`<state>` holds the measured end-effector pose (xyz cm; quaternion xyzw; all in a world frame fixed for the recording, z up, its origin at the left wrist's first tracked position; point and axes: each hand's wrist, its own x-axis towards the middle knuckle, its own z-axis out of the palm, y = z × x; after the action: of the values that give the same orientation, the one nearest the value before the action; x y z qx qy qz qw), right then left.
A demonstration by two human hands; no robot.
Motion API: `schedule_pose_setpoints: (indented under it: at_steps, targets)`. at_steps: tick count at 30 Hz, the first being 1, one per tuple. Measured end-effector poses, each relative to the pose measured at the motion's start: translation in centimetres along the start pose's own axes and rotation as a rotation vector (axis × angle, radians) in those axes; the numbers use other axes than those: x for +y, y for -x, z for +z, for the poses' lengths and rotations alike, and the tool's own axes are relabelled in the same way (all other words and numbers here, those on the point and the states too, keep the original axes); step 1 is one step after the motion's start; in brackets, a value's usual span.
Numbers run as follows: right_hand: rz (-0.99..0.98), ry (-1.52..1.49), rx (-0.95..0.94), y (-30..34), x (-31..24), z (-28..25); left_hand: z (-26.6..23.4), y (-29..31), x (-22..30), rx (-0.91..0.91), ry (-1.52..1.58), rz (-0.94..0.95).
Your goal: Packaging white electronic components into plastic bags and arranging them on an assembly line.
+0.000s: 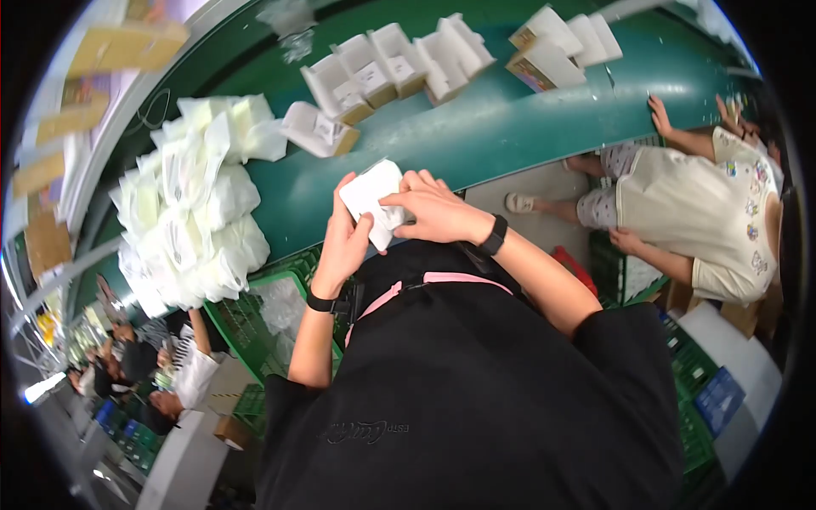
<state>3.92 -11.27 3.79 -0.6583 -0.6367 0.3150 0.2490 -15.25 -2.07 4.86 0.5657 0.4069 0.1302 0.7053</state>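
Observation:
Close to my body, at the near edge of the green belt, is a small white rectangular item (374, 189) with rounded corners and crumpled-looking white material on its lower part; I cannot tell its exact kind. My left hand (344, 242) grips it from the left side, thumb on its face. My right hand (439, 211) has its fingers bent onto its right side, pinching the crumpled part. Beyond it, an open white-and-brown carton (319, 129) lies on the belt. To the left rises a heap of white plastic-wrapped packets (191, 200).
More open cartons (370, 72) line the green belt (527, 127), with others (565, 47) farther right. A green crate (238, 327) holding clear plastic stands below the packets. A co-worker (671, 204) stands at the right by the belt; other people (183, 365) are at lower left.

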Motion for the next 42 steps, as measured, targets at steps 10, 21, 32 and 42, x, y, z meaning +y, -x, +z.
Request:
schedule_pose_setpoints:
  at_steps: [10, 21, 32, 42]
  targets:
    - [0.363, -0.143, -0.193, 11.5, 12.1, -7.1, 16.9, -7.2, -2.1, -0.396, -0.352, 0.299]
    - [0.687, 0.158, 0.118, 12.9, 15.8, -7.2, 22.6, -10.9, -4.8, -0.42, -0.082, 0.111]
    - [0.878, 0.056, 0.046, 5.7, 16.8, -6.4, 19.0, -11.2, -5.7, -0.384, -0.004, 0.078]
    - [1.0, 0.363, 0.173, 6.3, 17.2, -5.3, 19.7, -12.3, -4.4, -0.422, -0.067, 0.064]
